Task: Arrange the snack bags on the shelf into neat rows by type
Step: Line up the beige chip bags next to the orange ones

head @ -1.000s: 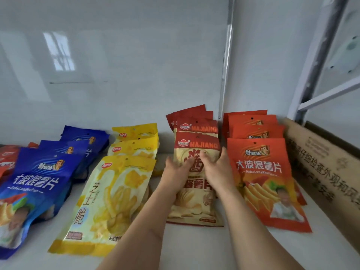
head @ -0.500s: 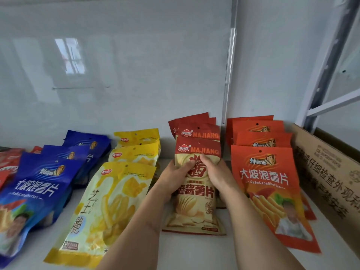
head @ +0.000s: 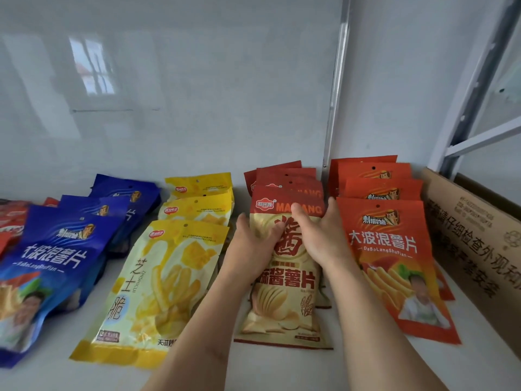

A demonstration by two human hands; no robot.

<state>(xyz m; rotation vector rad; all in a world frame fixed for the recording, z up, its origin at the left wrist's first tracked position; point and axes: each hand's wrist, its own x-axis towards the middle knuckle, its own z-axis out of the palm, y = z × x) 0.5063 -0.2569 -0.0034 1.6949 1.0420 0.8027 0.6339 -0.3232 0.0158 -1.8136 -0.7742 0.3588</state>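
A red-and-cream MAJIANG chip bag [head: 282, 303] lies at the front of its row on the white shelf [head: 197, 373]. My left hand [head: 249, 246] grips its left edge and my right hand [head: 318, 235] grips its right edge, thumbs on the bag's face. Behind it stand several more dark red bags [head: 284, 177] of the same kind. Left of it runs a row of yellow bags [head: 158, 280], further left a row of blue bags [head: 56, 255]. An orange row [head: 389, 249] lies on the right.
A brown cardboard box [head: 473, 241] lies along the shelf's right side, close to the orange row. Red bags [head: 11, 218] show at the far left edge. A glossy white wall [head: 197, 94] stands behind the rows, and a grey metal shelf post [head: 476, 88] rises at the right.
Both hands have slid up the MAJIANG bag towards its top. The view has tilted, so the rows sit lower in the frame.
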